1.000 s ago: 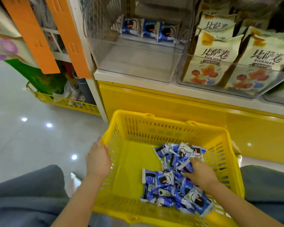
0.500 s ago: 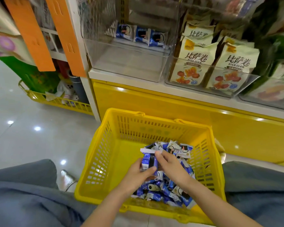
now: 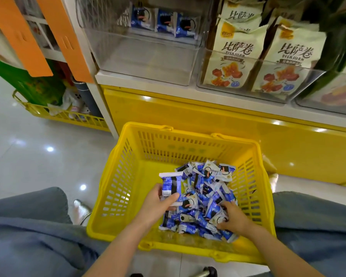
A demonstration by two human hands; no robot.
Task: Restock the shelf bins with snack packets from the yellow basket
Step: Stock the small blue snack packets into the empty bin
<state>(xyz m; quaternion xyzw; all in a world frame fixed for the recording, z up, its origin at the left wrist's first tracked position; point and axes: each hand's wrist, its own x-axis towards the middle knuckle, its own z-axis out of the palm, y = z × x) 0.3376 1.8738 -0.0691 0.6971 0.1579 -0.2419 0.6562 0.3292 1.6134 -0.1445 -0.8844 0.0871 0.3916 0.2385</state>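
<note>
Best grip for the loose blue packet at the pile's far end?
Pinch the packet by its crimped end seal, from above: it lies on top of the pile with that flat edge exposed, and the yellow basket walls likely block a sideways approach.

I see two orange panels (image 3: 18, 35) hanging upper left, a green bag (image 3: 34, 84) standing in a low yellow rack (image 3: 68, 116) on the glossy floor (image 3: 28, 156), and cream bags (image 3: 236, 54) printed with red rolls upper right.

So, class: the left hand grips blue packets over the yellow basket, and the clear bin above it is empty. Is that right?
Not quite: the head view shows three blue packets at the back of the clear bin. The rest holds.
</note>
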